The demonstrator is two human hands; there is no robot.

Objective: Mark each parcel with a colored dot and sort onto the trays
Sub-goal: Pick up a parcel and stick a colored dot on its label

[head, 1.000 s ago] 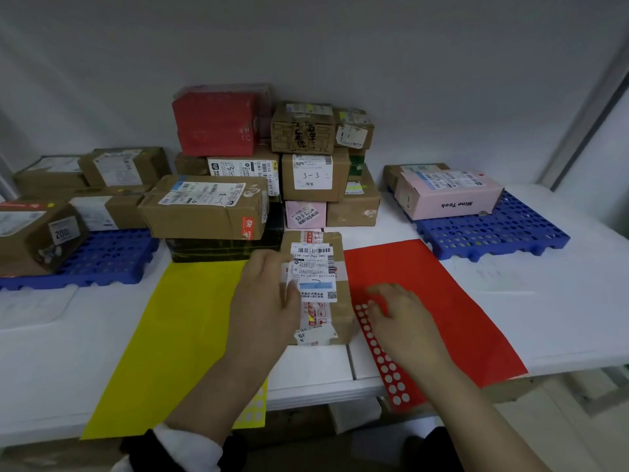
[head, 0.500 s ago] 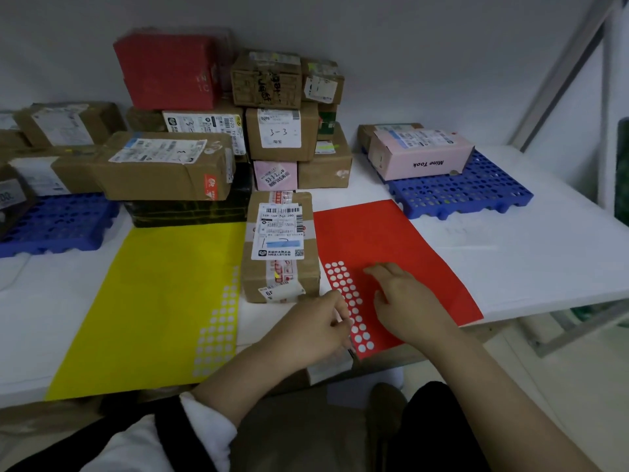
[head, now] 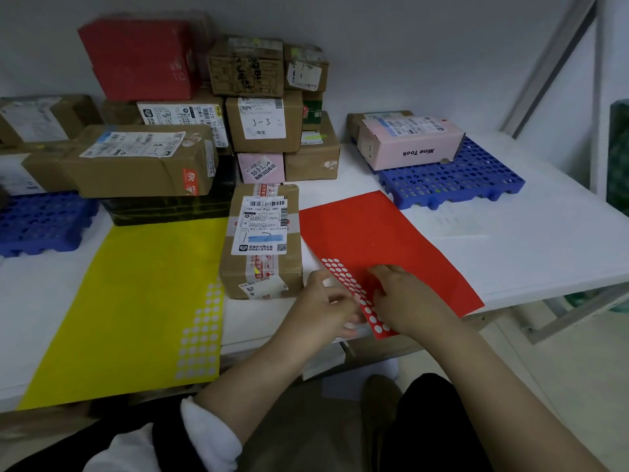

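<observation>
Presently, both grips are found at the near left corner of the red sticker sheet, where its rows of white circles lie. The left grip is curled, with its fingertips closed on the sheet's left edge. The right grip is laid over the dotted strip with fingers bent down; whether a dot is pinched cannot be told.

The parcel to be marked is stood on the desk between the yellow sticker sheet and the red one, just beside the red sheet's left edge. From the grips it lies to the left and slightly away. Its long axis runs away from the person, and its label is uppermost. The left grip is the nearer, close to the parcel's near right corner.

It is judged that a red dot is being peeled, and that a short carry leftward onto the parcel's top will be called for. The blue tray at the right, well apart, bears a pink box.
</observation>
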